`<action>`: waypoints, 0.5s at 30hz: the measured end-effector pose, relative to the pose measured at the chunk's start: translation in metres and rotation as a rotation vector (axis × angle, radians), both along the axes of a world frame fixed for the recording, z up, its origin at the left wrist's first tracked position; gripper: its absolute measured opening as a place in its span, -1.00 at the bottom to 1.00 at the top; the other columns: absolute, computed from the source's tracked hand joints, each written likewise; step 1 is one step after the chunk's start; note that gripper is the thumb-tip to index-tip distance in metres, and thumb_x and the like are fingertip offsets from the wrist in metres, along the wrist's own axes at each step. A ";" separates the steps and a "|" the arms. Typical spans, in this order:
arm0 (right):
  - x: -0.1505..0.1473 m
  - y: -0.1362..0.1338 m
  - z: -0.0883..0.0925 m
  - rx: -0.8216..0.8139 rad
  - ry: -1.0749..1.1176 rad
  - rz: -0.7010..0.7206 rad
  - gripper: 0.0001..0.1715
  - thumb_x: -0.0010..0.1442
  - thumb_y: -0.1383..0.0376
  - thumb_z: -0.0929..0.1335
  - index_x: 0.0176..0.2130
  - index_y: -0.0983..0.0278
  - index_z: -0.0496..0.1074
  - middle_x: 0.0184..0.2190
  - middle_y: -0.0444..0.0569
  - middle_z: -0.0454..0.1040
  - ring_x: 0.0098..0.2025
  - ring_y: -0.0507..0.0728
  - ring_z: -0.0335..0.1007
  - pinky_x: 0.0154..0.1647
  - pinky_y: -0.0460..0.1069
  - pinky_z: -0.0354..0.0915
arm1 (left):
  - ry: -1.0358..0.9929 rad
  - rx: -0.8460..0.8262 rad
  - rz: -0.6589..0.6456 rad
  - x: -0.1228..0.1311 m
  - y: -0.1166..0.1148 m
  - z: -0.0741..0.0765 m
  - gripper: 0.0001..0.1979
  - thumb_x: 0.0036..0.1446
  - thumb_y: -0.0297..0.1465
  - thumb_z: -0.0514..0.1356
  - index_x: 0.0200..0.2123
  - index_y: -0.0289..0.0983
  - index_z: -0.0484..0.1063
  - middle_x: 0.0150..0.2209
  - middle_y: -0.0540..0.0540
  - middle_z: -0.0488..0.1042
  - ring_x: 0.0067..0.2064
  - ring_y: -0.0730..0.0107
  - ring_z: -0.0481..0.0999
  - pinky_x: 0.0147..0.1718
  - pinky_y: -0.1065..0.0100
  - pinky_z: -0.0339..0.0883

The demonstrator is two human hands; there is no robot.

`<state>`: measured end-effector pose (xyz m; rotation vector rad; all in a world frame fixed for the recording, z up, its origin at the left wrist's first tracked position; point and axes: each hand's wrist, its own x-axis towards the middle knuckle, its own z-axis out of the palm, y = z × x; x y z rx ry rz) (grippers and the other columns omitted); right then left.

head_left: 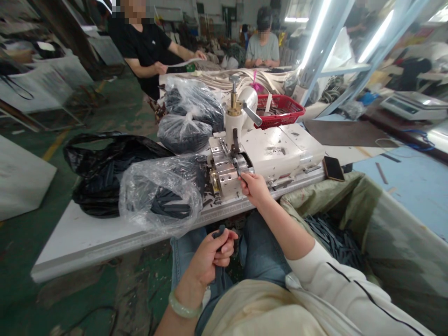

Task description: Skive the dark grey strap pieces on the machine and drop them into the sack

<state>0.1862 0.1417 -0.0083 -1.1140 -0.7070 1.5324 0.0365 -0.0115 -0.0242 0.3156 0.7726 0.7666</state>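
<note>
My right hand [255, 188] reaches to the metal feed plate of a white skiving machine [283, 149]. Its fingers pinch the end of a small dark strip [239, 171], whose far end lies at the machine's presser. Lower down, above my lap, my left hand [214, 254] is closed around a few dark grey strips [220, 231]; their tops poke out by the thumb, and the fingers cover much of the rest. Left of the machine, an opened clear plastic bag [140, 191] holds more dark strips [171, 205].
A black bag [91, 186] of strips and tied clear bags [185, 133] stand left of the machine. Behind is a red basket [283, 112]; right are a phone [333, 168] and a cloth-lined bin [378, 205] with cut strips. Two people work across the table.
</note>
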 end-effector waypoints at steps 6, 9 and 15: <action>0.040 -0.008 -0.005 0.128 -0.040 -0.366 -0.65 0.05 0.12 0.42 -0.52 0.30 0.31 -0.76 -0.28 0.21 -0.76 -0.13 -0.01 -0.79 -0.20 -0.07 | -0.051 0.005 0.019 0.000 0.002 0.005 -0.58 0.05 -0.11 0.30 -0.31 -0.42 0.51 -0.63 0.13 0.10 -0.65 0.75 -0.17 -0.74 0.66 -0.28; 0.110 -0.035 -0.021 0.196 -0.108 -0.841 -0.71 0.16 0.12 0.35 -0.43 0.28 0.34 -0.64 -0.19 0.34 -0.69 -0.08 0.18 -0.74 -0.20 0.12 | -0.122 -0.002 0.015 -0.002 0.003 0.008 -0.47 0.09 -0.01 0.21 -0.27 -0.45 0.52 -0.62 0.10 0.12 -0.65 0.74 -0.17 -0.74 0.66 -0.29; 0.207 -0.109 -0.051 -0.159 0.222 -0.864 -0.47 0.31 0.08 0.03 -0.28 0.30 0.39 -0.26 0.12 0.44 -0.31 0.05 0.49 -0.39 -0.05 0.46 | -0.204 -0.007 -0.051 0.004 0.009 0.007 -0.22 0.12 0.16 -0.02 -0.18 -0.51 0.51 -0.62 0.03 0.19 -0.64 0.69 -0.12 -0.72 0.61 -0.27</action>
